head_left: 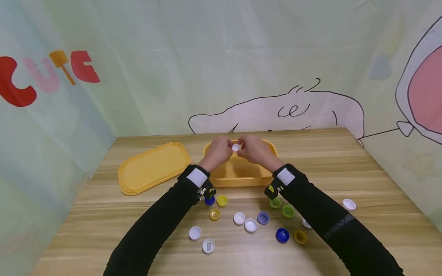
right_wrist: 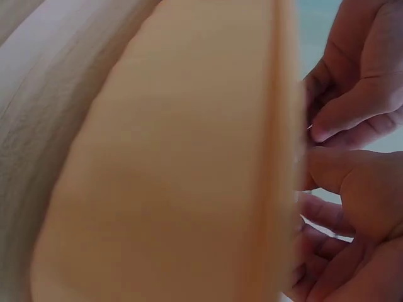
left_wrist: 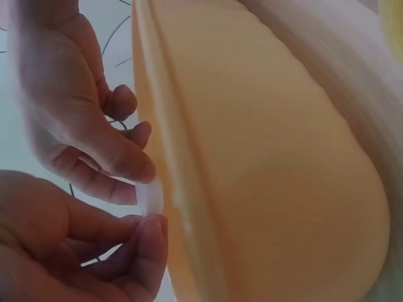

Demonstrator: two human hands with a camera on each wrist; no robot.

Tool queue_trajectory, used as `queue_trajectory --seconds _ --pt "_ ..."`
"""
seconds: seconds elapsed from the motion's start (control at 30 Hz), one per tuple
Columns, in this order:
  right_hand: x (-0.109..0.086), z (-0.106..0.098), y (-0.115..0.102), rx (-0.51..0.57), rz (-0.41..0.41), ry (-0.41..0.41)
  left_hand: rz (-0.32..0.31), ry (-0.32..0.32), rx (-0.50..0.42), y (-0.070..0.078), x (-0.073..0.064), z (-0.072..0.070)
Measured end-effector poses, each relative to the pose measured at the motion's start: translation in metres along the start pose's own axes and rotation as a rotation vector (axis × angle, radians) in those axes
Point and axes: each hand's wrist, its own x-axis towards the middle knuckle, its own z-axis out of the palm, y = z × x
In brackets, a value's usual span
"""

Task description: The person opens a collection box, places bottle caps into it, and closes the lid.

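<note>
Your left hand and right hand pinch a white cap above the yellow box. Uneven release could flip it outside.

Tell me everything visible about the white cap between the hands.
The white bottle cap looks like plastic: small, round, with a short side wall. The left hand and right hand pinch it from opposite sides. In the head view it appears over the far part of the open yellow-orange box; whether they touch is unclear.
</note>
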Motion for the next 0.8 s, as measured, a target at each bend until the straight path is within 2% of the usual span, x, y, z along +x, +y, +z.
queue_trajectory --seconds 0.17,0.27,0.47,0.63,0.8 --pt "0.009 0.013 0.007 -0.012 0.037 -0.037 -0.041 -0.073 0.098 -0.004 0.003 0.005" --pt "0.013 0.019 0.01 -0.048 0.052 -0.049 -0.038 -0.106 0.15 -0.005 0.003 0.008" --pt "0.019 0.027 0.015 -0.074 0.082 -0.075 0.004 -0.084 0.192 -0.006 0.003 0.015" --pt "0.021 0.029 0.018 -0.09 0.07 -0.072 0.037 -0.07 0.214 -0.007 0.004 0.019" --pt "0.022 0.03 0.018 -0.074 0.071 -0.084 0.035 -0.081 0.243 -0.009 0.005 0.02"
